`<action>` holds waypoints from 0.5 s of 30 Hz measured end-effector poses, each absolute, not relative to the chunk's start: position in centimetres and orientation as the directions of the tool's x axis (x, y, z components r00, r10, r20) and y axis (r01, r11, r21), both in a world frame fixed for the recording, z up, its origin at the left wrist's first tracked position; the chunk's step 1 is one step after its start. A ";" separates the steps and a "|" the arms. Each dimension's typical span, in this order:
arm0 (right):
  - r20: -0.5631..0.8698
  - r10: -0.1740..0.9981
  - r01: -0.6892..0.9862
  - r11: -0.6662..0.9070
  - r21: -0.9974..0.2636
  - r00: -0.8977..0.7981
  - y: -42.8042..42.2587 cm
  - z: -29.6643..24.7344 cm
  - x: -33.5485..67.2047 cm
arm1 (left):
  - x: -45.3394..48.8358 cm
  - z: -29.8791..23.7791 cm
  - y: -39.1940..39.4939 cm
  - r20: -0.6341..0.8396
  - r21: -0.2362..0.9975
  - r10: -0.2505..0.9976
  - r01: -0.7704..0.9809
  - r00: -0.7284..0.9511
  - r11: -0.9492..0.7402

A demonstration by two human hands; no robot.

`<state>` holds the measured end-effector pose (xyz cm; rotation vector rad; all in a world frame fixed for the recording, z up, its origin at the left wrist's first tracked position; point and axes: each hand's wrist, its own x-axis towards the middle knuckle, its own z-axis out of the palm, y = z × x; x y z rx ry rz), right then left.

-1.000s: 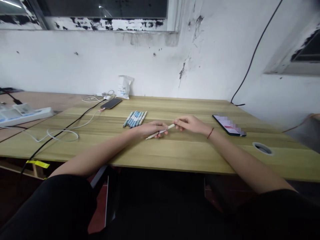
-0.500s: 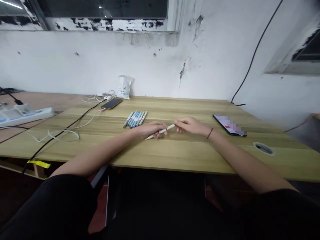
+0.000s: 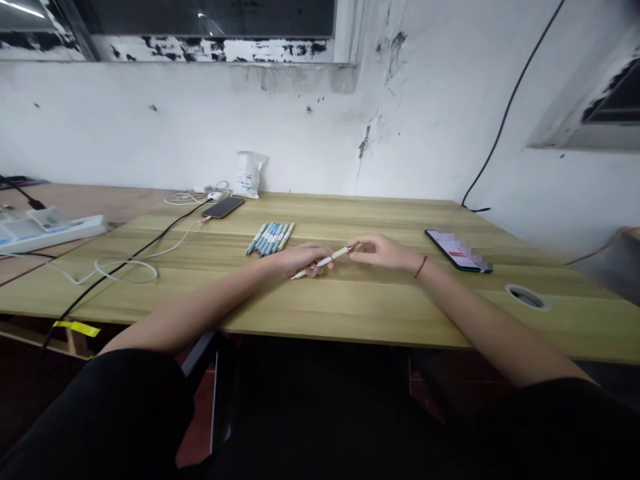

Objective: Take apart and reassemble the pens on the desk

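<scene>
A slim white and cream pen (image 3: 340,253) is held at a slant just above the desk. My left hand (image 3: 306,257) is closed around its barrel, and the pale lower-left end sticks out beyond the fingers. At the pen's dark upper-right tip, my right hand (image 3: 383,252) has its thumb and forefinger curved together; how firmly they press on it is hard to see. Left of my hands, a row of pens (image 3: 271,239) in blue, green and white lies side by side.
A dark phone (image 3: 224,207) with a white cable lies at the back left, beside a white plastic packet (image 3: 249,175). On the right are a lit phone (image 3: 457,252) and a round cable hole (image 3: 527,297). A power strip (image 3: 55,230) sits far left.
My right thumb and forefinger have shifted and opened slightly, so the pen's dark tip now shows between them. My left hand and the pen have barely moved.
</scene>
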<state>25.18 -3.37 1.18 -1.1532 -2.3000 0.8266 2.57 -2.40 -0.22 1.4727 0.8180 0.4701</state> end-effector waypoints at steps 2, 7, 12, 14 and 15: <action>0.136 0.826 0.555 0.479 -0.680 -0.546 -3.3 1.2 25.2 | 2.6 -0.2 -2.4 -0.195 0.976 0.728 0.202 0.658 0.079; 0.213 0.805 0.498 0.525 -0.690 -0.554 -3.3 1.2 25.3 | 2.6 -0.4 -2.3 -0.188 0.979 0.727 0.187 0.661 0.083; 0.170 0.816 0.558 0.513 -0.652 -0.552 -3.1 0.9 25.3 | 2.6 -0.3 -2.3 -0.183 0.980 0.719 0.184 0.670 0.078; 0.170 0.821 0.560 0.506 -0.656 -0.544 -3.2 1.0 25.3 | 2.5 -0.3 -2.3 -0.190 0.978 0.713 0.195 0.675 0.076; 0.183 0.819 0.542 0.510 -0.668 -0.544 -3.2 1.0 25.3 | 2.5 -0.3 -2.3 -0.191 0.977 0.711 0.198 0.677 0.073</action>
